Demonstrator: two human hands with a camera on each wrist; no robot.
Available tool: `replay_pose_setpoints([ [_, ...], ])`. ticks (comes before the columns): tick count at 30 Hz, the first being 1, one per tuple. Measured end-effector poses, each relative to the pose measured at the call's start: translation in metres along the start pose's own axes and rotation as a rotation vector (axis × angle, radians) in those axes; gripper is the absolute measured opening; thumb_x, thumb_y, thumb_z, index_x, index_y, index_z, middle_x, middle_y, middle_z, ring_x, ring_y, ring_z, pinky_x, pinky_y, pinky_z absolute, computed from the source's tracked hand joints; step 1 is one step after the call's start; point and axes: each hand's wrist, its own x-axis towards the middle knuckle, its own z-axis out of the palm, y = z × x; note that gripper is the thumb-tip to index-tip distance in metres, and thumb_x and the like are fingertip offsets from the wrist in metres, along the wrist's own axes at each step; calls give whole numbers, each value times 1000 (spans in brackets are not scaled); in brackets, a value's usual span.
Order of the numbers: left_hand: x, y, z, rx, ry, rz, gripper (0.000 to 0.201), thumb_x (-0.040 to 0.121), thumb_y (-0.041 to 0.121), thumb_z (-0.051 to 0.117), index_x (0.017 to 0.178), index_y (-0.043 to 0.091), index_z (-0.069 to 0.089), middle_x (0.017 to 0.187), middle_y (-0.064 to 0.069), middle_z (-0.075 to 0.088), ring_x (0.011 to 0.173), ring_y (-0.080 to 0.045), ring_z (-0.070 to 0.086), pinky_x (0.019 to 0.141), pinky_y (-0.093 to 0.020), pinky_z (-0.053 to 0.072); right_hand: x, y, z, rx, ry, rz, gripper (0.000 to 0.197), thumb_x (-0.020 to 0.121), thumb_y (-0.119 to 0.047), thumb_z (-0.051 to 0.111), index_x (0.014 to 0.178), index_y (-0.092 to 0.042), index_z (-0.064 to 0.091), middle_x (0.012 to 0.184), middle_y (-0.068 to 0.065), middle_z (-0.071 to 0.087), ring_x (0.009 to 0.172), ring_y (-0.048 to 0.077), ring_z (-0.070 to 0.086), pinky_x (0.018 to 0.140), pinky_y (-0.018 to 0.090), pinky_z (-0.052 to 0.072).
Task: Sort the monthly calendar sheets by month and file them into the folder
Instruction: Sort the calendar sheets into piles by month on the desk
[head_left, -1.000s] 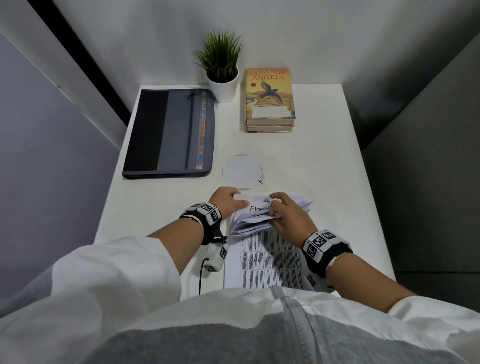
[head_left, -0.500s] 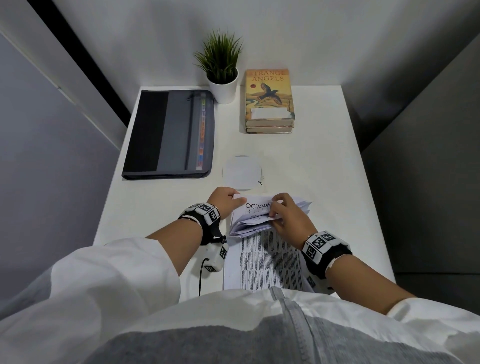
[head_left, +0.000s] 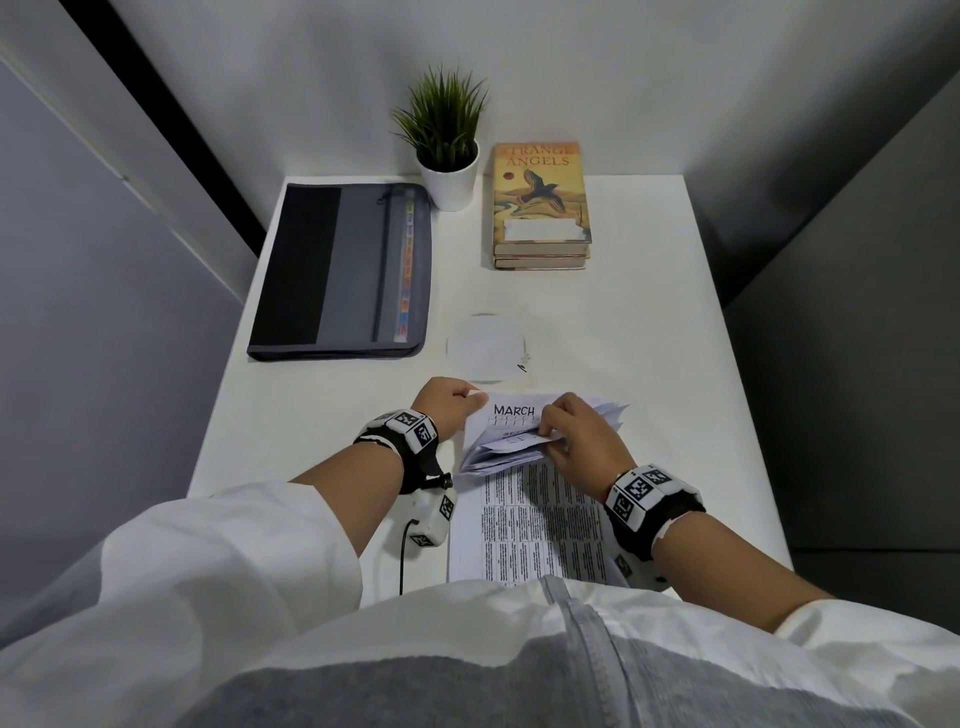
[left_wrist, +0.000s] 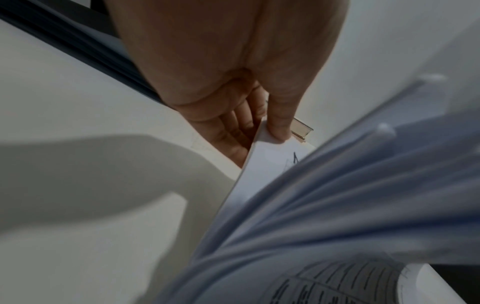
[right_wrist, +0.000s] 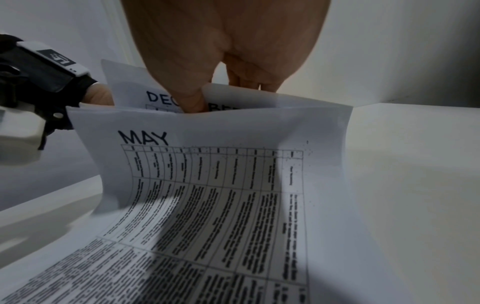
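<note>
Top sheet now MARCH, was OCTOBER | both hands' fingers (head_left: 551, 415) pinch calendar sheets (head_left: 506, 439) – fanned

A potted green plant (head_left: 448, 139) in a white pot stands at the table's far edge, well beyond the hands. Just to its right lies a stack of books (head_left: 541, 208), the top cover reading "Angels" with a bird on it. A small pale disc (head_left: 487, 347) lies flat on the white table (head_left: 649, 364), just beyond the hands.
</note>
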Motion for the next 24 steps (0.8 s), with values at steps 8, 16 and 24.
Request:
replay_pose_setpoints([
  [8, -4, 1, 7, -90, -31, 19, 16, 75, 17, 81, 79, 13, 65, 62, 3, 51, 58, -12, 48, 61, -23, 41, 0, 2, 2, -26, -9, -28, 16, 81, -13, 69, 88, -16, 55, 109, -1, 58, 99, 21, 47, 77, 35, 48],
  [16, 0, -1, 1, -93, 10, -35, 27, 92, 25, 63, 87, -1, 69, 77, -5, 65, 70, -20, 57, 83, -40, 55, -1, 2, 1, -37, 9, -20, 16, 82, -15, 69, 87, -19, 54, 99, -3, 53, 87, 18, 51, 67, 29, 46],
  [24, -3, 3, 5, -60, -16, -1, 22, 78, 19, 79, 88, 3, 69, 62, 3, 51, 58, -12, 47, 60, -23, 40, 0, 4, 4, -42, 7, -39, 16, 80, -13, 69, 88, -16, 55, 123, 2, 55, 105, 21, 48, 79, 35, 50],
])
